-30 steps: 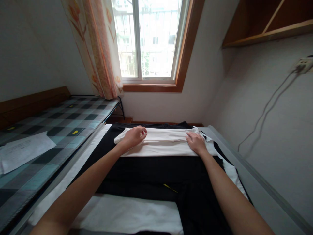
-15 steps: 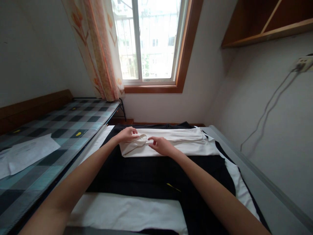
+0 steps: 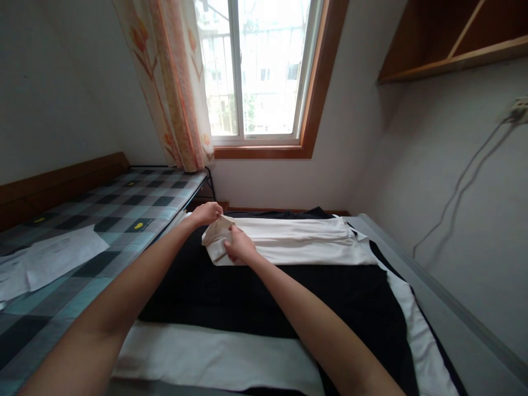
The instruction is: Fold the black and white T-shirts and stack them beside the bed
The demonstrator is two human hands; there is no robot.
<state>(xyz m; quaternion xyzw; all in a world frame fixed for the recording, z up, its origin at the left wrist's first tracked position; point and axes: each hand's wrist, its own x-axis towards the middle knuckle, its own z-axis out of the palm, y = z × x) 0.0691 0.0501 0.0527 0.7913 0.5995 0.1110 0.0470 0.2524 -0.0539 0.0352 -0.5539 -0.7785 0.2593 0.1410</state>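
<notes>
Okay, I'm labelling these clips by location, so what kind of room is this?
Probably a bedroom or dormitory room: a checked mattress lies on a metal-framed bed, a flowered curtain hangs beside the window, and a wooden shelf is mounted on the wall.

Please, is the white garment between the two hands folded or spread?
Folded: the white garment lies as a narrow, layered strip; its left end is bunched at the hands.

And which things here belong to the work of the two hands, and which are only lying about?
In the work:
- white cloth, lying on the black cloth
- left hand, pinching its left end
- right hand, at that same end

Seemingly just lying about:
- papers on the checked mattress
</notes>
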